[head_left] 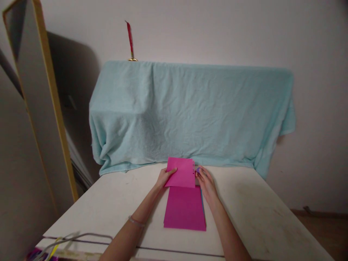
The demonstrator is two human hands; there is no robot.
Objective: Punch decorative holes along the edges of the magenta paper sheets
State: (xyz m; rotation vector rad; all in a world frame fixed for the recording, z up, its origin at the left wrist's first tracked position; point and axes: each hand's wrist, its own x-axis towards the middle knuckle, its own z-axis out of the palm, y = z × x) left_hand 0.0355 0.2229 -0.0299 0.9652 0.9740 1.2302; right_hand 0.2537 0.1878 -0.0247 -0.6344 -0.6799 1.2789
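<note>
A bright pink sheet of paper [181, 173] is raised over the far part of the table, and my left hand [164, 177] grips its left edge with the thumb on top. Small dark marks run along the sheet's right edge. Beside that edge, my right hand [206, 180] has its fingers closed around a small purple object [198, 170], mostly hidden, whose kind I cannot make out. Nearer to me lies a magenta stack of paper [185, 209], with thin blue and yellowish edges showing along its right side.
The white table [122, 203] ends at a light blue cloth [201, 112] draped over something large. A grey cable [81, 235] crosses the table's front left edge. A wood-framed mirror [43, 90] leans at the left. A red tassel [129, 40] hangs on the wall.
</note>
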